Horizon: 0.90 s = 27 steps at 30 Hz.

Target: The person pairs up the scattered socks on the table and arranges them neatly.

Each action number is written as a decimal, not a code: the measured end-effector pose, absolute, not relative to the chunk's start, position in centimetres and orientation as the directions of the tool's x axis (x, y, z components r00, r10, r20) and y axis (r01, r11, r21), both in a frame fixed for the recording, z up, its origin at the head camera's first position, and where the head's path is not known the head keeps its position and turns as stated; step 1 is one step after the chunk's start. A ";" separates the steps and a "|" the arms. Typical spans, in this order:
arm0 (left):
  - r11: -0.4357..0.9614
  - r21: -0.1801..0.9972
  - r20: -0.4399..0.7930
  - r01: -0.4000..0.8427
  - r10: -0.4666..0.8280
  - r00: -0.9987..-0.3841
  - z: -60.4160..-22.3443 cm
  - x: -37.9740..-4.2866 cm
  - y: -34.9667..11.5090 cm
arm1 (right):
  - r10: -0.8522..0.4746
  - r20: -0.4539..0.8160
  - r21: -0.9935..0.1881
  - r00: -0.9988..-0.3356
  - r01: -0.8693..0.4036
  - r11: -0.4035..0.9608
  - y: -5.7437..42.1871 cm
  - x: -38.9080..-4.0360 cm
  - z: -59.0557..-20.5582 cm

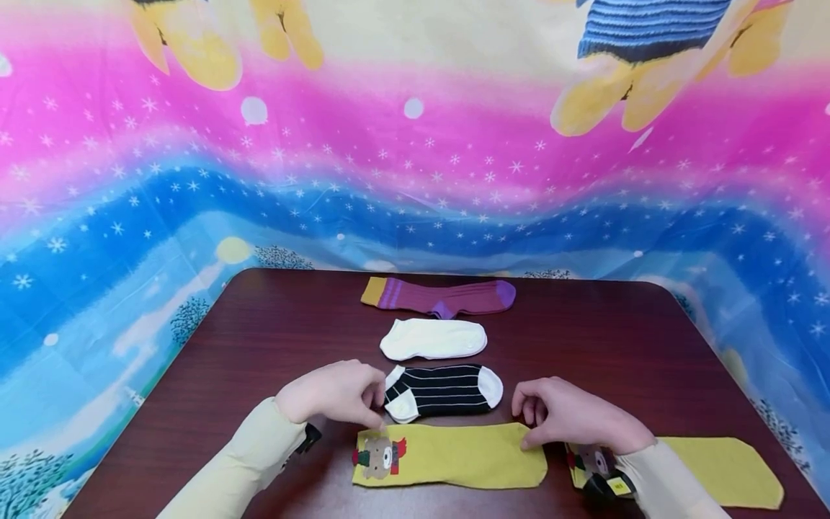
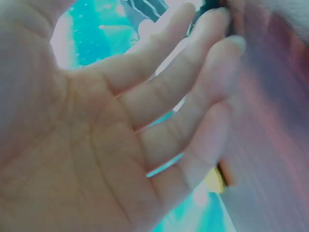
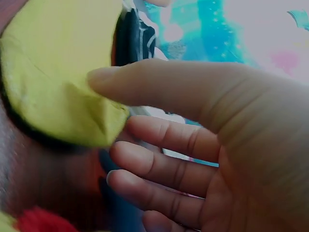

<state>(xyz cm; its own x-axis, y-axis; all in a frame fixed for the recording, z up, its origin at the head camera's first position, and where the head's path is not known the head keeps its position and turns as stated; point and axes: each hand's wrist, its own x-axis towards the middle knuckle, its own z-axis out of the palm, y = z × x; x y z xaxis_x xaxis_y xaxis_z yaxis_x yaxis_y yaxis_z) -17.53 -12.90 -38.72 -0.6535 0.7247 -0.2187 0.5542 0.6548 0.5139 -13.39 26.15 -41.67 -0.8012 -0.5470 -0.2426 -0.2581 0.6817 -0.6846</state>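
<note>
A yellow sock (image 1: 467, 455) with a bear face near its cuff lies flat across the front of the table. At its far right edge, my right hand (image 1: 570, 414) pinches the fabric, the thumb (image 3: 108, 79) on top and the index fingertip against the edge. The cloth creases beside that thumb. My left hand (image 1: 337, 393) hovers by the cuff's far corner, fingers loosely bent and the palm (image 2: 72, 145) bare. Just beyond lies a black sock (image 1: 447, 391) with white stripes, its cuff end close to the left fingertips.
A second yellow sock (image 1: 726, 468) lies at the right, partly under my right forearm. Farther back are a white sock (image 1: 434, 339) and a purple sock (image 1: 447, 297) with a yellow cuff. A printed cloth (image 1: 415, 166) hangs behind the dark wooden table (image 1: 292, 317).
</note>
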 end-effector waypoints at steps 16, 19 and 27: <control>0.472 0.441 0.072 0.763 0.829 -0.555 -39.1 -18.4 -4.6 | -0.357 -0.100 -0.577 -0.929 -0.238 0.782 31.5 -12.3 -38.7; 0.420 0.431 0.110 0.799 0.854 -0.509 -39.2 -18.2 -2.3 | -0.317 -0.060 -0.539 -0.946 -0.237 0.808 33.0 -11.8 -38.3; 0.386 0.355 0.077 0.852 0.896 -0.438 -39.2 -17.2 3.5 | -0.224 0.005 -0.450 -0.974 -0.202 0.870 37.4 -10.7 -37.5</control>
